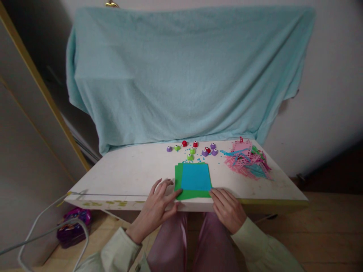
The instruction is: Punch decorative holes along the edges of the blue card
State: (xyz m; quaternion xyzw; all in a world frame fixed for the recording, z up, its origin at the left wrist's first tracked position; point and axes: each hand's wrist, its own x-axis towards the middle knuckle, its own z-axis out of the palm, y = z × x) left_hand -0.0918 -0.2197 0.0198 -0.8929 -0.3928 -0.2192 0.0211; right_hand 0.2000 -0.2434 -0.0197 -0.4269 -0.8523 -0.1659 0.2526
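Note:
A small stack of coloured paper lies at the table's front edge, with a blue sheet on top of green sheets. The green shows along the left side and bottom, and the edges are not flush. My left hand has its fingers spread, with the index fingertip on the stack's lower left corner and the thumb lower, by the table edge. At the lower right corner, my right hand has its fingers bent close together on the paper; its thumb is partly hidden.
Several red, green and purple one-eyed figures stand behind the paper among blue bits. A pile of pink, blue and green punched strips lies to the right on the white table. A blue-green blanket hangs behind. A cable loops at left.

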